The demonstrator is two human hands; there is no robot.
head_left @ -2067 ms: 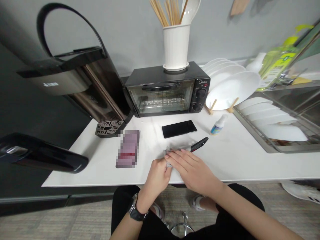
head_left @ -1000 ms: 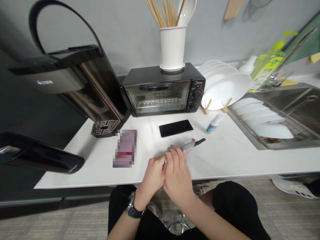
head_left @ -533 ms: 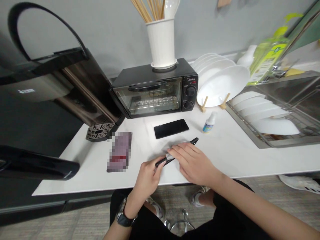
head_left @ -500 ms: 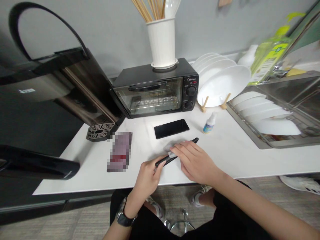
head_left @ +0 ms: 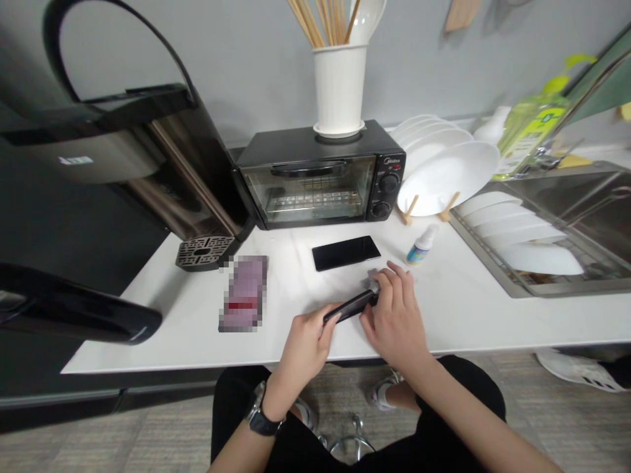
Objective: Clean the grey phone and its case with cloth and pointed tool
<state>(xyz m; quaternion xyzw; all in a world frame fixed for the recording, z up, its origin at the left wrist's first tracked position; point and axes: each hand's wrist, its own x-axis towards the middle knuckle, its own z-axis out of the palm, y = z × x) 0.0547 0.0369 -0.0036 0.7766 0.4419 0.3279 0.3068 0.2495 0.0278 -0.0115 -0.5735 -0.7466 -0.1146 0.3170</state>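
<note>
A black phone-like slab [head_left: 351, 306], seen nearly edge-on, is held tilted above the white counter's front part. My left hand [head_left: 306, 345] grips its left end between thumb and fingers. At its right end, my right hand [head_left: 397, 315] presses a crumpled greyish cloth or wipe [head_left: 373, 281] against it, with the fingers mostly covering that end. Behind my hands a second black phone [head_left: 346, 253] lies flat. A small white spray bottle [head_left: 420, 246] with a blue label stands right of that phone. To the left lies a blurred purple item [head_left: 245, 292] with a red band.
A toaster oven [head_left: 315, 174] carries a white cup [head_left: 340, 85] of chopsticks. A dark dispenser [head_left: 162, 151] stands left, above a glossy black cylinder [head_left: 83, 312]. Racked plates [head_left: 444, 174] and a sink basket [head_left: 530, 282] are right. Another person's shoe [head_left: 572, 369] shows lower right.
My right hand has slid with the cloth towards the slab's right end, uncovering more of its middle. The slab's broad side shows more. The whole view has shifted slightly.
</note>
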